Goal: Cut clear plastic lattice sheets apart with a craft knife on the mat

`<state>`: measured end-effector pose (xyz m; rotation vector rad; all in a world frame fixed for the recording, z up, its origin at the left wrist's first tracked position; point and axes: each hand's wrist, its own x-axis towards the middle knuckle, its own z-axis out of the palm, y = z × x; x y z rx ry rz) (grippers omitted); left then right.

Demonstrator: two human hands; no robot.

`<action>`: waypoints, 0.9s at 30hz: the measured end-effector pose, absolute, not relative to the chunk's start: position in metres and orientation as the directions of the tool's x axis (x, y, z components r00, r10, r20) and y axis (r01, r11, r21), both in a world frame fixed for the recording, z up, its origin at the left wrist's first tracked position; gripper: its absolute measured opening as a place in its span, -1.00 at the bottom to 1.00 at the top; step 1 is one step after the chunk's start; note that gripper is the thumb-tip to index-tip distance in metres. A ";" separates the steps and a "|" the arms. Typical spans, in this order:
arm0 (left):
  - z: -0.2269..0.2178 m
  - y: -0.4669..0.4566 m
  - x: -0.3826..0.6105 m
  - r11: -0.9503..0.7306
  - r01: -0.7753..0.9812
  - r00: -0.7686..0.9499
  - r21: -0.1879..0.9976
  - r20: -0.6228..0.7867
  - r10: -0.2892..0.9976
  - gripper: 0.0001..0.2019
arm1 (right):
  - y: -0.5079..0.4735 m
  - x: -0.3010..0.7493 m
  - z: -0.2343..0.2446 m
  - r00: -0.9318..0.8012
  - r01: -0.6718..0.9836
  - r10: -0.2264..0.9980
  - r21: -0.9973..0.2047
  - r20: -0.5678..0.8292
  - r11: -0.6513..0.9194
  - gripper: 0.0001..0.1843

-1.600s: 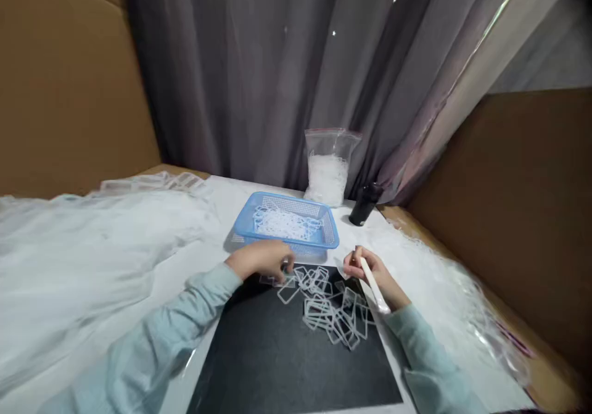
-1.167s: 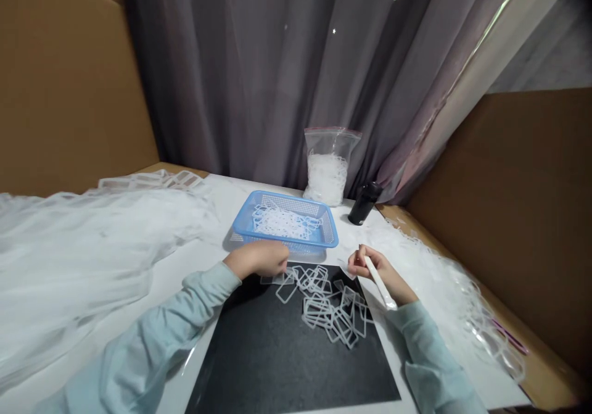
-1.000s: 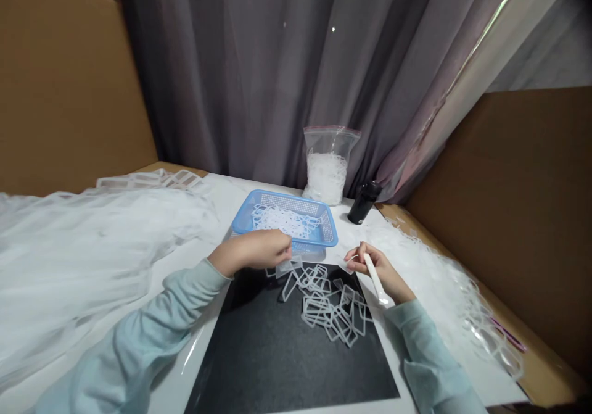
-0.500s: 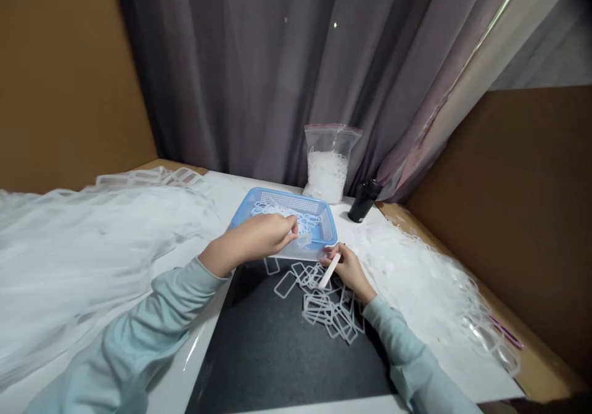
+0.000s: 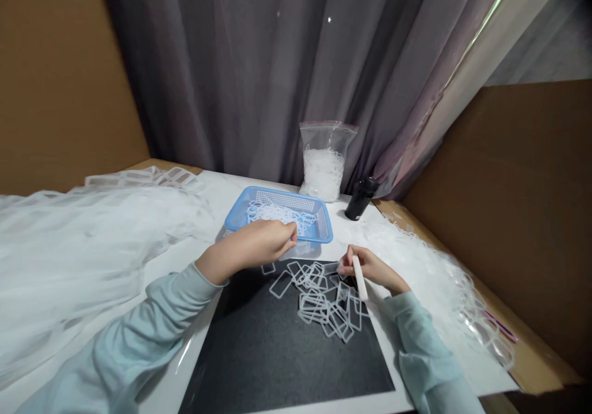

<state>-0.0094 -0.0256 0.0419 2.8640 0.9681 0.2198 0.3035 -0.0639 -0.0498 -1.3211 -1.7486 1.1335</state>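
Plastic frames (image 5: 324,300), clear and rectangular, are heaped loosely on the far right part of a black mat (image 5: 277,352). The left hand (image 5: 259,244) is held just above the mat's far edge, at the near rim of a blue basket (image 5: 324,226) in which more such frames are piled. Its fingertips (image 5: 292,235) are pinched together; whether a frame is caught between them cannot be told. The right hand (image 5: 367,269) is rested at the right edge of the heap and is clamped on a white stick (image 5: 359,278), which is slanted toward the near side. A zip bag (image 5: 326,161) of white pieces and a black bottle (image 5: 360,198) are stood beyond the basket, before a grey curtain (image 5: 277,68). White plastic scrap (image 5: 92,241) is spread over the table to the left and right.
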 end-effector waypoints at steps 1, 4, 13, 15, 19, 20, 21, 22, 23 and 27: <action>0.042 -0.026 -0.009 -0.793 0.591 0.789 0.150 0.099 0.607 -0.82 | -0.067 0.304 -0.049 -0.299 0.398 0.954 -0.912 -0.028 0.098 -0.46; 0.041 -0.025 -0.010 -0.801 0.578 0.798 0.155 0.099 0.595 -0.83 | -0.072 0.298 -0.051 -0.328 0.431 0.942 -0.899 -0.072 0.081 -0.53; 0.041 -0.027 -0.009 -0.801 0.583 0.800 0.135 0.077 0.595 -0.82 | -0.078 0.307 -0.026 -0.235 0.356 0.971 -0.925 0.047 0.131 -0.46; 0.041 -0.026 -0.009 -0.799 0.587 0.797 0.134 0.077 0.599 -0.83 | -0.083 0.319 -0.016 -0.201 0.345 0.977 -0.929 0.065 0.133 -0.44; 0.039 -0.026 -0.009 -0.795 0.588 0.795 0.146 0.073 0.602 -0.83 | -0.094 0.333 -0.007 -0.262 0.382 0.964 -0.922 -0.038 0.067 -0.47; 0.040 -0.026 -0.009 -0.796 0.586 0.797 0.151 0.072 0.600 -0.83 | -0.096 0.333 -0.008 -0.290 0.400 0.954 -0.915 -0.080 0.045 -0.50; 0.040 -0.026 -0.009 -0.798 0.583 0.799 0.155 0.072 0.598 -0.83 | -0.097 0.332 -0.010 -0.314 0.420 0.942 -0.907 -0.118 0.026 -0.52; 0.040 -0.027 -0.009 -0.799 0.580 0.800 0.157 0.073 0.595 -0.83 | -0.098 0.330 -0.013 -0.331 0.437 0.932 -0.899 -0.148 0.013 -0.55; 0.040 -0.027 -0.009 -0.801 0.577 0.802 0.159 0.074 0.593 -0.83 | -0.097 0.327 -0.016 -0.343 0.451 0.924 -0.892 -0.169 0.005 -0.58; 0.041 -0.027 -0.010 -0.808 0.567 0.808 0.159 0.080 0.583 -0.83 | -0.094 0.316 -0.027 -0.372 0.481 0.910 -0.876 -0.184 0.019 -0.64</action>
